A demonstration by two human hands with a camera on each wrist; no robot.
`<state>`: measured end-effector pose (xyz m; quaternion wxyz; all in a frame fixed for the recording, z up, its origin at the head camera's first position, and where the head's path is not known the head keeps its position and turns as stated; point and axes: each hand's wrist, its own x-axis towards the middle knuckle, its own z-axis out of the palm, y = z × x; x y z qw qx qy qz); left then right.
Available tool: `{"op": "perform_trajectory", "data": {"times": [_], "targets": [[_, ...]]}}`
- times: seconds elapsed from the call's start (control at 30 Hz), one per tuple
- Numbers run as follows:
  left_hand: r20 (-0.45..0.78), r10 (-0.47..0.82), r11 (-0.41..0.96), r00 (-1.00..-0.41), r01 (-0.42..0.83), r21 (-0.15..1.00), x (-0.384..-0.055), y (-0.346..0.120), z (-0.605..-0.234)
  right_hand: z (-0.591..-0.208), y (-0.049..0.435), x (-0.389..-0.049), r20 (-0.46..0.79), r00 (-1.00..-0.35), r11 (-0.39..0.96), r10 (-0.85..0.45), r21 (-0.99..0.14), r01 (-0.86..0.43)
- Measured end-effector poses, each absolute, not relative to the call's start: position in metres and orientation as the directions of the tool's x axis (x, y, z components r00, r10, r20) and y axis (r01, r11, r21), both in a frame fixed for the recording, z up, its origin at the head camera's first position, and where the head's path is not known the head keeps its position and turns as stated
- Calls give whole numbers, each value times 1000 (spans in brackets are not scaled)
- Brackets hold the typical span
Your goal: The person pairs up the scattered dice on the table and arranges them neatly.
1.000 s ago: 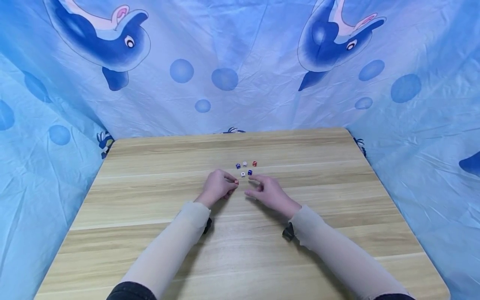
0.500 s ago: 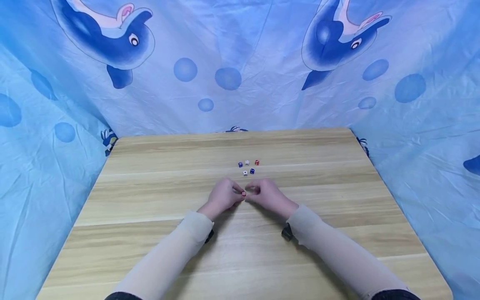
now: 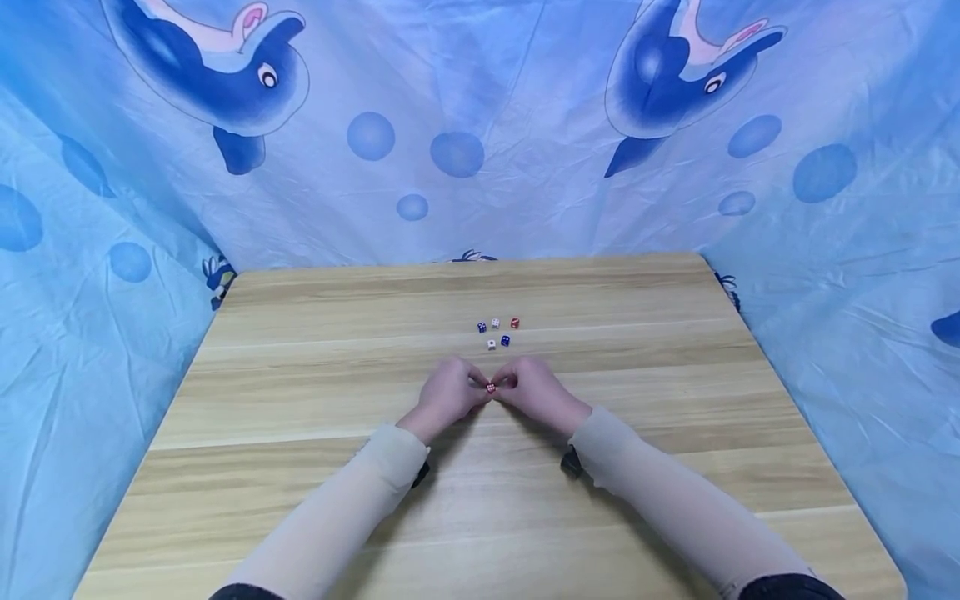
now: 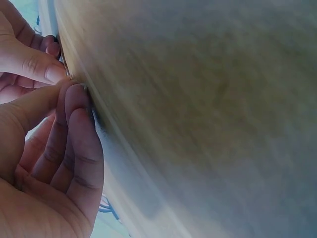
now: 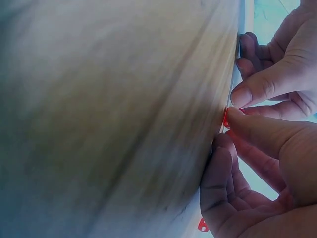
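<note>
A small red die [image 3: 491,387] with white pips is pinched at fingertip height between both hands, low over the wooden table. My left hand [image 3: 450,390] grips it from the left with thumb and forefinger, other fingers curled beneath. From the right, my right hand [image 3: 534,390] pinches the same die, its fingertips meeting the left ones. In the right wrist view a red sliver of the die shows between the fingertips; in the left wrist view the fingers hide it. Just beyond the hands lie a white die [image 3: 491,344] and a blue die [image 3: 506,340].
Farther back on the table [image 3: 300,500] sit another blue die [image 3: 482,327], another white die [image 3: 496,323] and a second red die [image 3: 515,323]. A blue dolphin-print cloth [image 3: 525,200] hangs behind the table and along both sides.
The left hand has brought the red die nearer and rightward, away from the other dice. The right hand has moved from beside the blue die and now pinches the red die too.
</note>
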<state>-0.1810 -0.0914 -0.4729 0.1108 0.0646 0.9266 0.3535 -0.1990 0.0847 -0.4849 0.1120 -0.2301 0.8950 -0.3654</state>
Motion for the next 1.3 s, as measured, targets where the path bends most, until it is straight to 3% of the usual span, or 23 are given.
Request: {"op": "perform_trajectory", "data": {"times": [0.33,1.3], "targets": [[-126,207,777,-970,85,623,-183,-90,-474,-482,83,-198,-40,-874,654,-484,-680,-332],[-96,220,771,-971,112,627,-183,-89,-475,-481,81,-200,-79,-890,685,-450,-670,-287]]}}
